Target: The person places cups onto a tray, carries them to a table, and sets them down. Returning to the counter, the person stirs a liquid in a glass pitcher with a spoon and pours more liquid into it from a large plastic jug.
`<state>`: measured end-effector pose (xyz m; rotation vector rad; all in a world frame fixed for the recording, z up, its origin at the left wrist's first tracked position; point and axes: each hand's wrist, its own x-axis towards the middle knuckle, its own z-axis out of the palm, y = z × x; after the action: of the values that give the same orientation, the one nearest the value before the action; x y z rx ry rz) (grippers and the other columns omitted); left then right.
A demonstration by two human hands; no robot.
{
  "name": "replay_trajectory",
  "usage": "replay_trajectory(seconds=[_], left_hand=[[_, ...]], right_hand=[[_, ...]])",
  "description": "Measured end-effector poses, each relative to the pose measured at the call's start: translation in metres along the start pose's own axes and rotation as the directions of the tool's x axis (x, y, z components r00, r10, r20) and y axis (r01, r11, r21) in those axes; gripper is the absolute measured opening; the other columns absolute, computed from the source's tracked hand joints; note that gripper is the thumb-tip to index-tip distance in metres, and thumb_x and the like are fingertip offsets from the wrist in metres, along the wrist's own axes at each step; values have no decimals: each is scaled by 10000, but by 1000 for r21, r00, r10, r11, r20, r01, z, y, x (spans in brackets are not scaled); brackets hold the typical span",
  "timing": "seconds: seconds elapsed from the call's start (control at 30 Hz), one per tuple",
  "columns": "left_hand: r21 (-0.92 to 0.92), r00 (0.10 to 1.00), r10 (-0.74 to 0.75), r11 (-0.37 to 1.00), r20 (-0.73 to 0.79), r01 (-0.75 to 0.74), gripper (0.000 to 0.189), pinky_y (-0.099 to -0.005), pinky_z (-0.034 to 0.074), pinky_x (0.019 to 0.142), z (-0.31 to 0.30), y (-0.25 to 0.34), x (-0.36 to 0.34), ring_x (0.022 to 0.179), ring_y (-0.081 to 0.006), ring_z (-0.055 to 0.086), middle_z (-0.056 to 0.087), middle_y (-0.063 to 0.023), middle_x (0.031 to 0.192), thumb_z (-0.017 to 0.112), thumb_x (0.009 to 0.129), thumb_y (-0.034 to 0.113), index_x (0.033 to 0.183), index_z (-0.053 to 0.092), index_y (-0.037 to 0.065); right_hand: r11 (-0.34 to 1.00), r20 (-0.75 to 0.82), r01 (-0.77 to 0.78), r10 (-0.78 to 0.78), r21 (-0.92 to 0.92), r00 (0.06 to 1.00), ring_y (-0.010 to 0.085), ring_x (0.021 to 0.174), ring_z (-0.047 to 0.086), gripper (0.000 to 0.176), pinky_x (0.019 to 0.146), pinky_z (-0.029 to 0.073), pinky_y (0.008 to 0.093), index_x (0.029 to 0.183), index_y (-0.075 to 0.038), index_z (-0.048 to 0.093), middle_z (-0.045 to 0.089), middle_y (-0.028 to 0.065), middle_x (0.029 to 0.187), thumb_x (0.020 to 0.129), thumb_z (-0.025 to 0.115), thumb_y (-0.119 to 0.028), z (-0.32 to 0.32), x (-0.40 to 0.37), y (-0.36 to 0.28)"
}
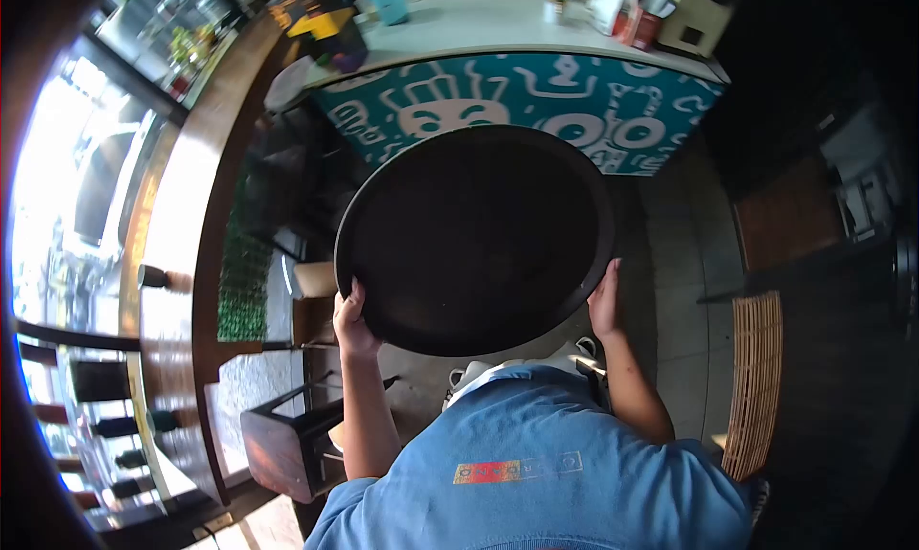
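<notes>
A large round black tray [474,239] is held out in front of my body, its flat dark face showing and nothing visible on it. My left hand [354,322] grips its lower left rim, with the thumb over the edge. On the right side of the rim, my right hand [604,301] holds the tray, and its fingers are partly hidden behind it. Below the tray is my blue shirt [536,464].
Ahead stands a counter [459,23] with a teal patterned front, carrying a blue cup [390,2] and several small items. A long wooden ledge [196,215] runs along the windows at left. Chairs stand at lower left; a woven chair back [754,382] is at right.
</notes>
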<state>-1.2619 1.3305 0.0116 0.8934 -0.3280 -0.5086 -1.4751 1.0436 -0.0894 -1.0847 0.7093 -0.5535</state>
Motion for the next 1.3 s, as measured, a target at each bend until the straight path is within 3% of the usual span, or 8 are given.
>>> replay_trajectory(seconds=[0.07, 0.1, 0.17, 0.23, 0.47, 0.77, 0.97, 1.3], left_hand=[[-44, 994, -103, 993, 45, 105, 424, -361, 486, 855, 45, -44, 25, 995, -247, 601, 592, -153, 1114, 542, 892, 246, 1203, 488, -37], [-52, 989, -129, 990, 74, 133, 424, -361, 486, 855, 74, -66, 33, 995, -247, 601, 592, -153, 1114, 542, 892, 246, 1203, 488, -37], [-49, 954, -222, 970, 200, 236, 429, -364, 479, 869, 139, -108, 50, 1012, -251, 591, 584, -145, 1119, 540, 888, 247, 1209, 480, -30], [-36, 936, -255, 962, 241, 271, 398, -353, 484, 857, 190, -156, 63, 992, -223, 595, 583, -113, 1097, 535, 882, 230, 1190, 481, -15], [261, 836, -503, 856, 219, 446, 232, -249, 479, 686, 373, -248, 101, 776, -89, 591, 621, 0, 858, 544, 936, 281, 958, 598, 57], [318, 778, -557, 823, 290, 471, 312, -267, 477, 684, 502, -378, 217, 749, -129, 593, 627, -43, 837, 543, 920, 311, 957, 608, 8], [211, 591, -622, 759, 514, 615, 684, -388, 363, 993, 615, -466, 324, 1169, -228, 452, 453, -78, 1311, 479, 890, 541, 1379, 348, 81], [328, 624, -665, 746, 411, 579, 635, -323, 329, 1015, 773, -572, 427, 1174, -190, 453, 496, -125, 1276, 407, 949, 493, 1289, 432, -42]], right_hand=[[965, -204, 119, -72, 232, 976, 51, 719, 466, 394, 593, 360, 211, 965, -141, 514, 494, -40, 824, 964, 345, -497, -46, -8, -20], [964, -242, 138, -81, 227, 967, 51, 719, 466, 394, 593, 360, 211, 965, -141, 514, 494, -40, 824, 964, 345, -497, -64, -14, -38], [886, -321, 262, -138, 383, 937, 177, 1394, 108, 736, 1129, 122, 336, 1444, -26, 145, 109, 50, 1517, 947, 320, -540, -103, -18, -82], [913, -567, 363, -204, 183, 798, 189, 1379, 152, 720, 1123, 144, 346, 1442, -37, 173, 159, 47, 1502, 945, 339, -532, -162, -10, -102], [832, -665, 487, -207, 265, 717, 221, 1327, 272, 688, 1101, 205, 361, 1410, -23, 247, 267, 88, 1455, 945, 367, -517, -311, 5, -186], [776, -789, 590, -212, 223, 577, 235, 1297, 319, 658, 1080, 251, 369, 1381, -11, 295, 324, 114, 1417, 953, 358, -505, -417, 110, -218], [739, -900, 661, -194, 128, 390, 232, 1272, 367, 614, 1066, 273, 374, 1382, -56, 325, 369, 79, 1400, 965, 310, -506, -478, 184, -270], [633, -901, 752, -196, 186, 388, 231, 1308, 331, 620, 1097, 251, 372, 1393, -66, 307, 339, 79, 1433, 954, 363, -500, -593, 317, -347]])
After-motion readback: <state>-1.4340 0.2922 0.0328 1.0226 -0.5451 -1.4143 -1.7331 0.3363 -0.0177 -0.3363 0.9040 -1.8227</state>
